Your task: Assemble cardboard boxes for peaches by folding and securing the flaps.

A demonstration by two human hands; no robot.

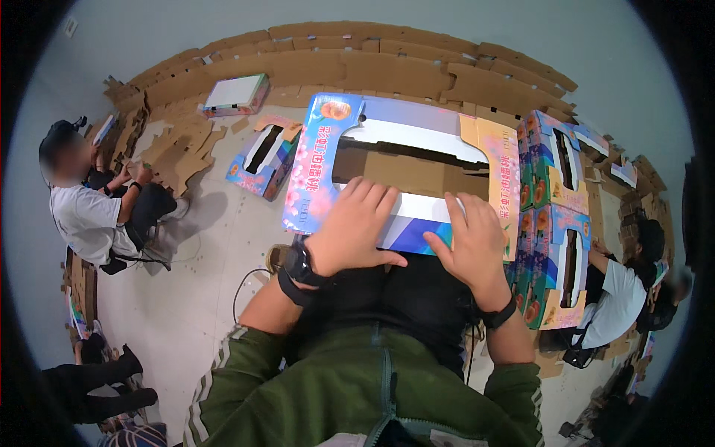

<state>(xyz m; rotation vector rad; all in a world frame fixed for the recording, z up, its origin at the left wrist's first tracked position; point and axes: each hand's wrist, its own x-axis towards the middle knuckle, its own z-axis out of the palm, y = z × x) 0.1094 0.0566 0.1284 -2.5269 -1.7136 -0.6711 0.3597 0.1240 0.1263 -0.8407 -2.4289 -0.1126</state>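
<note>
In front of me, above my thighs, is a large printed fruit carton (316, 167) in blue, pink and orange, with a peach picture at its far left corner. A wide cut-out in its top shows the bare brown cardboard inside (410, 170). My left hand (356, 227) lies on the near white and blue strip, fingers stretched toward the opening and thumb pointing right. On the right part of that strip rests my right hand (471, 240), its fingers extended and thumb held apart. Both hands touch the carton; their palms' undersides are hidden.
Matching cartons (555, 261) are stacked at my right. Another carton (264, 156) stands on the floor to the left, and a white-topped one (237, 95) lies farther back. Flattened cardboard (357, 71) lines the far wall. People sit at left (97, 201) and right (618, 290).
</note>
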